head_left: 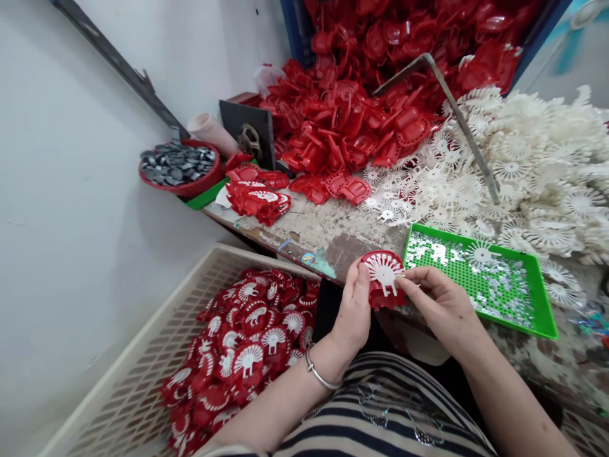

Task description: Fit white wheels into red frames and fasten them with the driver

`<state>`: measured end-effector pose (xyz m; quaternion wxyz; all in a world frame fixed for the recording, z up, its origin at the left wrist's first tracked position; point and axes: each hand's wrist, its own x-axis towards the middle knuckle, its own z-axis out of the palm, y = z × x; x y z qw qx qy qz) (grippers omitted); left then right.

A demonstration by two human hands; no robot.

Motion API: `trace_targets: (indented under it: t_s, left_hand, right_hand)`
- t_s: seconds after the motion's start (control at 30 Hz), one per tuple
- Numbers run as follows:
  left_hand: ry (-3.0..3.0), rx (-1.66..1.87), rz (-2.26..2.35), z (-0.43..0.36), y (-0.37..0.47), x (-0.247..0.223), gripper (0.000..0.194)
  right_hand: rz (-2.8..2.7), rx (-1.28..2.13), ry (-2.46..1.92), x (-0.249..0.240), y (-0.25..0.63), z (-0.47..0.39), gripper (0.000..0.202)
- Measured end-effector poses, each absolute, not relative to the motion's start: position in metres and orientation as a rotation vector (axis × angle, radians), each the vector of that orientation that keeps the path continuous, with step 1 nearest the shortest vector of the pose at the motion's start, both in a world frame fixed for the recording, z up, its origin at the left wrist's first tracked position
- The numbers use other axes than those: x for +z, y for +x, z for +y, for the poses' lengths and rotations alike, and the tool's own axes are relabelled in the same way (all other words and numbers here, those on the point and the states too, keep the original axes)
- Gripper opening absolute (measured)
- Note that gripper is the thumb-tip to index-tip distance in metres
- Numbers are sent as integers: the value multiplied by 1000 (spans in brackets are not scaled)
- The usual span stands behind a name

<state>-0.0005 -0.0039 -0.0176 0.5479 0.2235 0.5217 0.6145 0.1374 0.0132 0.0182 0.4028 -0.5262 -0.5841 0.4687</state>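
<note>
My left hand (356, 304) grips the left edge of a red plastic part (381, 298), held tilted up at the table's front edge. A white fan-shaped piece (384, 271) with thin spokes lies on the face of that red part. From the other side, my right hand (435, 298) pinches at the right edge of the white piece; whatever is between the fingertips is too small to make out. Just right of the hands is a green tray (546, 304) scattered with small shiny metal bits, with a loose white spoked piece (481, 254) lying on them.
Red parts (342, 127) heap at the back and white spoked pieces (523, 171) at the right. A bent metal bar (461, 120) rises among them. A red bowl (209, 181) holds dark pieces. Below left, a cream crate (118, 374) contains joined red-and-white parts.
</note>
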Motion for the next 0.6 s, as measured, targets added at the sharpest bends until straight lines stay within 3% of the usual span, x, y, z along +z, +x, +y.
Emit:
trace_targets:
  t_s: [0.13,0.23,0.37,0.6]
  left_hand:
    - [614,1461,1085,-3,0,-13,41]
    - [618,1458,1095,-2,0,-9,36]
    - [640,1392,1083,-3,-3,-5,33]
    - [589,1306,1004,-6,-4,-7,33]
  right_hand:
    - [-1820,591,-1311,10,143,15,26]
    - [-1920,268,-1279,4,144,13,29]
    - [-2079,119,-1296,0,143,7,58]
    - [-2124,17,-1247,-5,144,3,44]
